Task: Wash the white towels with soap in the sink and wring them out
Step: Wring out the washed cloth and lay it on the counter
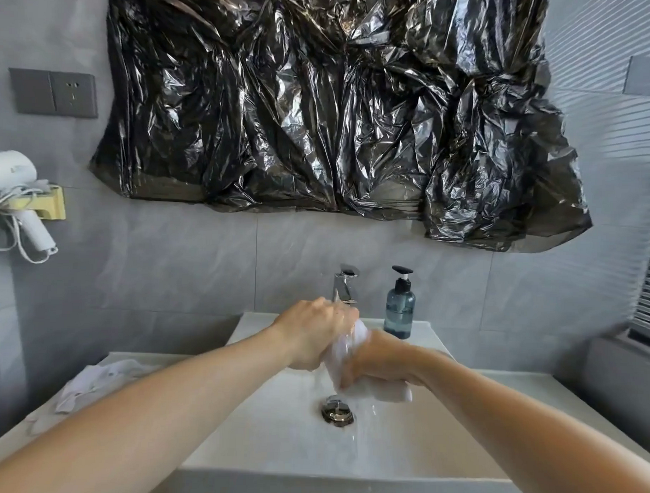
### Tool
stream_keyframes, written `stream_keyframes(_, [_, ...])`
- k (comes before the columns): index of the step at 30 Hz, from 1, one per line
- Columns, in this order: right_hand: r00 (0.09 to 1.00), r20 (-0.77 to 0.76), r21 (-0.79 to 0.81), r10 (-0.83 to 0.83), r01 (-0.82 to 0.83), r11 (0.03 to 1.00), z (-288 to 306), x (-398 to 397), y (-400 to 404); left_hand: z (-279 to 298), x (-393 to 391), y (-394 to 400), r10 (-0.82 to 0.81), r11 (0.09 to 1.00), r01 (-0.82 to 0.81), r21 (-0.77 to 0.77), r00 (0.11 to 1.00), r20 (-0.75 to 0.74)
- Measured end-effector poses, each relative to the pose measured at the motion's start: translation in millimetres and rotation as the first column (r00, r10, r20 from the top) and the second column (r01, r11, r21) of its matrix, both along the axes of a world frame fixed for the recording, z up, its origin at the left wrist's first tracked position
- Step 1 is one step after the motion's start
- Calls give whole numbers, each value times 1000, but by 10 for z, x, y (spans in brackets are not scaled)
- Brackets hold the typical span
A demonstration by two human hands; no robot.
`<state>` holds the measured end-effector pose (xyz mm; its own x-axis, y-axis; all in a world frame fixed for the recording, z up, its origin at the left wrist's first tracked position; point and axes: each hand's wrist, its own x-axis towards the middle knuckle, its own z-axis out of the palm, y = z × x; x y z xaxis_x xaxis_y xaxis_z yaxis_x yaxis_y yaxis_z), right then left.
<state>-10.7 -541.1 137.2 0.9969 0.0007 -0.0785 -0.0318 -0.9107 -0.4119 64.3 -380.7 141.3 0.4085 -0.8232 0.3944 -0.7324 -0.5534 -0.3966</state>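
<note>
Both grips, left hand [315, 332] and right hand [376, 364], clamped on twisted white towel [343, 352]; long axis near vertical.

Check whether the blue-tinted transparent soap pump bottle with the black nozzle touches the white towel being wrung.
Apart. The head view shows the soap bottle standing on the sink's back ledge, with bare ledge visible between it and the twisted towel.

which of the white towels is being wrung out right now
The white towel gripped between the left hand and right hand over the drain. The other towel lies untouched on the sink's left rim.
</note>
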Motion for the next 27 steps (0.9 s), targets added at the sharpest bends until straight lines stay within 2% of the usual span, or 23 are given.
stream_keyframes(2, [996,83,-354,-20,48,934,-202,157,-29,44,-38,-115,62,997,-61,46,997,-38])
stream_keyframes(3, [988,146,-396,-58,112,911,-278,179,-28,50,-46,-169,87,994,-84,73,995,-41])
stream_keyframes(6, [945,315,-243,-86,168,955,-377,163,-41,40,-88,-296,172,977,-165,134,984,-44])
stream_keyframes(10, [883,461,-226,-89,214,950,-450,131,-142,-5,-157,-390,256,961,-240,139,960,-115])
stream_keyframes(12, [875,480,-288,-57,219,932,-480,143,-180,-22,-182,-406,284,956,-266,123,944,-166])
stream_keyframes(15, [892,452,-333,6,163,929,-418,103,-241,-6,-229,-402,311,948,-292,125,933,-181])
stream_keyframes(18, [981,189,-157,35,-5,988,-287,43,-296,54,-276,-354,333,938,-306,164,927,-175])
stream_keyframes(20, [994,75,-55,76,-72,996,-214,-31,-276,105,-318,-319,314,945,-289,156,934,-169])
stream_keyframes(22, [990,136,-14,49,-47,999,-208,-102,-262,144,-376,-295,289,957,-272,106,930,-225])
stream_keyframes(24, [971,233,-1,-44,46,999,-230,-148,-269,164,-422,-261,236,970,-244,12,923,-304])
stream_keyframes(26, [955,274,50,-112,102,994,-239,-163,-299,183,-396,-172,116,978,-168,-124,930,-349])
stream_keyframes(27, [956,258,129,-141,110,985,-222,-176,-311,180,-357,-103,34,977,-103,-188,940,-339])
